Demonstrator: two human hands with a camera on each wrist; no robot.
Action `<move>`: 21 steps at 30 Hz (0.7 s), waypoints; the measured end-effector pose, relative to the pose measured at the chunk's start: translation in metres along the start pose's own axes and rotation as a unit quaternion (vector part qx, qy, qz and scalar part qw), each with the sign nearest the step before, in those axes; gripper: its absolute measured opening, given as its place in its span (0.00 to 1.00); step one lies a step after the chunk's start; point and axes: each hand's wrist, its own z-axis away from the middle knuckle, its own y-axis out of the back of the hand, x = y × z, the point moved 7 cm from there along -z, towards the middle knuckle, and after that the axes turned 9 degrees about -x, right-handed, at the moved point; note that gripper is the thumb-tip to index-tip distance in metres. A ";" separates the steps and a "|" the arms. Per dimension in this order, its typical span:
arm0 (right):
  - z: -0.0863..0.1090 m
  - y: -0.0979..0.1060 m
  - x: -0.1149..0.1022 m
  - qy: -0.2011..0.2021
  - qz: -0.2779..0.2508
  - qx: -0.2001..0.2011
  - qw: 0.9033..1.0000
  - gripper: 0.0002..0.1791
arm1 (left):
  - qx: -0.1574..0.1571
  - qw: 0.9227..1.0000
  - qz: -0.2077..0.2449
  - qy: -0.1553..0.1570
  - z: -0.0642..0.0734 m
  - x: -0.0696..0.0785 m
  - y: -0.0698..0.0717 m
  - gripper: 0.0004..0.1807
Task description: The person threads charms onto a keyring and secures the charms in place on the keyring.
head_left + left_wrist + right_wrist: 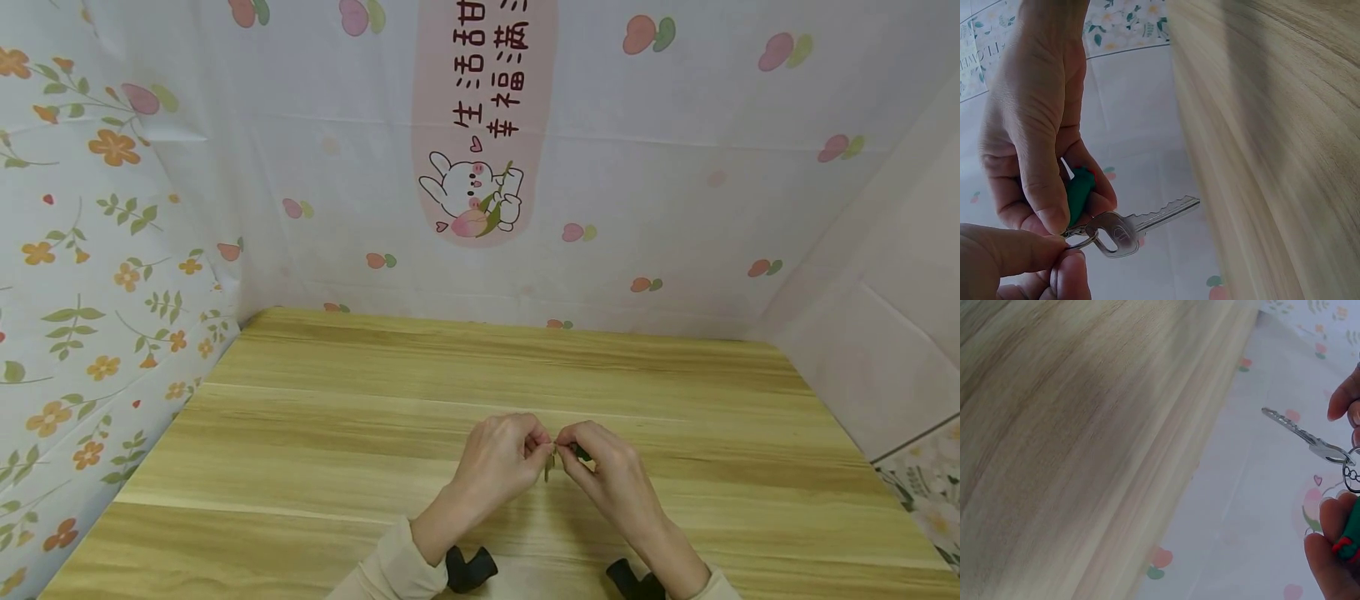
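Observation:
A silver key [1124, 234] hangs from a small metal split ring [1088, 241], its toothed blade pointing away from the fingers. With thumb and fingertip, my left hand [501, 450] pinches the ring. My right hand [613, 468] holds a green charm with red trim [1080, 192] that links to the ring by a short chain [1351, 475]. Both hands meet close together above the wooden table [360, 450], fingertips almost touching. In the head view the key [547, 468] dangles between them, and the charm is mostly hidden by the right fingers.
Black angular pieces [471, 570] sit by both wrists. Behind the table hangs a white cloth [660, 167] printed with fruit, a rabbit and lettering. A flowered cloth [97, 275] covers the left side, and a pale panel [870, 333] stands on the right.

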 end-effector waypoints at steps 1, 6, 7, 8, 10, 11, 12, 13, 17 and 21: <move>0.000 0.000 0.000 -0.002 0.000 0.000 1.000 0.15 | 0.001 1.000 0.000 0.001 0.000 0.000 0.000 0.05; -0.001 -0.001 -0.001 -0.008 0.012 -0.005 1.000 0.07 | 0.004 1.000 0.003 0.007 0.000 0.000 -0.001 0.05; -0.001 -0.001 -0.001 -0.011 0.013 -0.005 1.000 0.11 | 0.005 1.000 0.004 0.007 0.000 0.000 -0.001 0.05; -0.001 0.000 -0.002 -0.015 0.013 -0.006 1.000 0.14 | 0.006 1.000 0.004 0.006 0.000 0.000 0.000 0.05; -0.001 0.000 0.000 -0.029 0.002 -0.007 1.000 0.17 | 0.007 1.000 0.003 0.001 0.000 0.001 0.000 0.05; -0.001 0.000 0.001 -0.040 -0.005 -0.008 0.999 0.17 | 0.007 1.000 0.001 -0.001 0.000 0.002 0.000 0.05; -0.001 0.000 0.002 -0.052 -0.016 -0.010 0.998 0.17 | 0.009 1.000 -0.002 -0.005 0.000 0.003 0.001 0.06; -0.001 0.000 0.004 -0.066 -0.028 -0.013 0.997 0.16 | 0.011 1.000 -0.005 -0.009 0.001 0.003 0.001 0.06; 0.001 -0.001 0.012 -0.137 -0.104 -0.030 0.985 0.10 | 0.025 0.999 -0.024 -0.018 0.002 0.006 0.003 0.06; 0.004 -0.003 0.018 -0.202 -0.174 -0.032 0.963 0.07 | 0.038 0.998 -0.041 -0.027 0.003 0.008 0.004 0.06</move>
